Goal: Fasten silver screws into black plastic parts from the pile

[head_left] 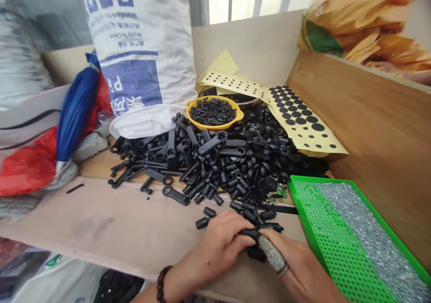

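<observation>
A corner worktop (111, 222) backed by pale boards and a brown wooden panel (363, 114) carries a wide heap of black plastic parts. A tall white sack (144, 47) with blue printing stands upside down behind the heap, with a blue umbrella (76, 110) and a red bag (30, 164) to its left. An orange bag (363, 15) shows above the panel.

Black handles (210, 143) fill the middle of the heap, and a yellow basket (240, 116) of black screws (213, 111) sits at its back. Beside it, a pale yellow sheet (313, 134) of black dots leans over the pile. On the right lies a green tray (333, 222) with holes, partly covered by small silvery metal bits (373, 231).

At the near edge, in front of loose black tubes (208, 212), the left hand (225, 235) pinches a dark piece (249, 233) between thumb and fingers, a beaded bracelet (161, 283) on its wrist. The right hand (296, 267) is curled at the piece's other end, a speckled grey wrap (272, 256) on one finger; whether it grips the piece, I cannot tell.
</observation>
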A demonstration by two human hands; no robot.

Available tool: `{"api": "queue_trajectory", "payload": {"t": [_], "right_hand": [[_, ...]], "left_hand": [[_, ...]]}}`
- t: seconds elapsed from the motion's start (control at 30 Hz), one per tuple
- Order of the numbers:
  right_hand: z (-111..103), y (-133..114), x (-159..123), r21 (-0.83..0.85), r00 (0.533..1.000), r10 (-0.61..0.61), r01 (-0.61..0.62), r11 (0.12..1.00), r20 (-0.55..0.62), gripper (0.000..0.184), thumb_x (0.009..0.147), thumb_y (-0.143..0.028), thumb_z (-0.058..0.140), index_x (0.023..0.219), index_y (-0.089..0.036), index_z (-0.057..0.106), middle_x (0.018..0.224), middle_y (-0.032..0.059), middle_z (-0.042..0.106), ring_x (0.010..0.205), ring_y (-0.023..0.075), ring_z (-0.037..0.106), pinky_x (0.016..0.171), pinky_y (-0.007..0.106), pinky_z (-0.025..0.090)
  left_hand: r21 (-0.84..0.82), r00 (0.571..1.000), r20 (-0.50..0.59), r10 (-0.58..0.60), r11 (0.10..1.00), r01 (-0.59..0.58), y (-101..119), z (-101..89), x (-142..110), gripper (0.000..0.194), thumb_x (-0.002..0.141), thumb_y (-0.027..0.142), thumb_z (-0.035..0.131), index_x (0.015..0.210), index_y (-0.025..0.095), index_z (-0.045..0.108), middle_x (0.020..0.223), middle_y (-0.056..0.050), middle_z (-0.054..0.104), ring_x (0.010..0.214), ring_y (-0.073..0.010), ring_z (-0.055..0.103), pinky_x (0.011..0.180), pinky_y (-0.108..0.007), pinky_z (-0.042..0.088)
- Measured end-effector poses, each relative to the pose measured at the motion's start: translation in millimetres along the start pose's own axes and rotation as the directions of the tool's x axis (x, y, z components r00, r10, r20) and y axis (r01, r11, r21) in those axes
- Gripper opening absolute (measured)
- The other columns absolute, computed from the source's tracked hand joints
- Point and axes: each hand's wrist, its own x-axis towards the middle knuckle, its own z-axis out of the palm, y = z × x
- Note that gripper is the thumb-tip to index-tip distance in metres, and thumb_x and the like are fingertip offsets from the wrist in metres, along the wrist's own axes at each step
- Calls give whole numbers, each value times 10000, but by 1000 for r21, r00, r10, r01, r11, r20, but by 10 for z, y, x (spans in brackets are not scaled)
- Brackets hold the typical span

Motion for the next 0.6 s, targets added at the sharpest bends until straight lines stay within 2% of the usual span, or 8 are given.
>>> {"api": "queue_trajectory", "payload": {"t": [0.13, 0.23, 0.33, 0.43, 0.53, 0.6], "right_hand": [[-205, 181, 82, -253, 996, -13, -11, 967, -90, 364, 781, -76, 322, 1047, -240, 510, 931, 30, 682, 803, 177, 661, 638, 252, 493], [-337, 386, 141, -437, 996, -59, 22, 899, -73, 404, 696, -42, 342, 997, -227, 537, 941, 50, 649, 839, 199, 624, 677, 292, 485], [-396, 562, 237, -578, 998, -52, 31, 815, -21, 461, 583, 5, 359, 931, -211, 572, 888, 63, 618, 827, 217, 567, 694, 326, 455], [-408, 675, 344, -628, 998, -33, 54, 776, 45, 432, 532, 30, 387, 844, -196, 584, 848, 69, 602, 792, 226, 512, 691, 345, 416], [-418, 719, 423, -632, 995, -26, 82, 770, 97, 371, 501, 23, 432, 763, -196, 578, 797, 62, 590, 769, 230, 485, 671, 343, 378], [-426, 717, 445, -637, 992, -24, 99, 765, 125, 355, 479, 14, 455, 733, -203, 574, 782, 53, 591, 769, 230, 480, 659, 338, 353]], "left_hand": [[184, 1000, 4, 4, 983, -5, -194, -90, 91, 121, 879, 200, 549, 942, 160, 644, 934, -56, 648, 914, -186, 546, 843, -305, 436], [299, 997, 72, 4, 954, -25, -283, -134, 125, 126, 863, 202, 573, 967, 167, 636, 957, -55, 628, 925, -193, 530, 849, -318, 436], [371, 991, 134, 20, 926, -69, -324, -226, 148, 155, 863, 217, 576, 1007, 176, 618, 995, -57, 622, 936, -198, 522, 844, -321, 428], [482, 981, 196, -7, 871, -90, -353, -369, 181, 158, 880, 141, 511, 1005, 180, 601, 993, -49, 624, 914, -195, 509, 813, -319, 408], [627, 960, 275, -53, 767, -137, -388, -479, 229, 176, 853, 55, 490, 936, 175, 588, 931, -40, 619, 863, -200, 488, 746, -326, 375], [688, 948, 314, -47, 699, -193, -416, -505, 263, 137, 846, 58, 510, 893, 170, 572, 900, -43, 605, 846, -212, 474, 707, -331, 352]]}}
